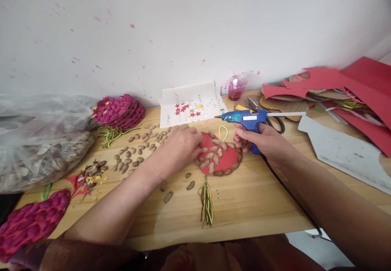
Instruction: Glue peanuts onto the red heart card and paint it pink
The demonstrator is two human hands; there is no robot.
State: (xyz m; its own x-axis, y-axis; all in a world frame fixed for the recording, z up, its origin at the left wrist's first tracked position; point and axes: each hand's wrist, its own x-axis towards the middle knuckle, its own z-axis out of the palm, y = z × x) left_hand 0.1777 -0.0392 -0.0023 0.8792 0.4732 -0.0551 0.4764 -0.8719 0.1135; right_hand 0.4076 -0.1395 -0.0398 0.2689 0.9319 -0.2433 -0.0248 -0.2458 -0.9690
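A red paper disc (226, 161) lies on the wooden table (250, 206), ringed and partly covered with peanut shells, with a yellow loop at its top and a yellow-green tassel (207, 201) below. My left hand (180, 145) rests on the disc's left edge, fingers curled down onto the shells there; what they pinch is hidden. My right hand (262, 144) is wrapped round the grip of a blue hot-glue gun (244, 119), nozzle pointing left above the disc. Its black cord (287, 189) runs off the table's front edge.
Loose peanut shells (137, 150) lie scattered left of the disc. A plastic bag of shells (39, 144) sits far left, magenta shell-covered pieces (119, 110) behind and at the front left. A star sheet (191, 106), pink cup (236, 87), scissors (269, 118) and red card (351, 87) fill the back and right.
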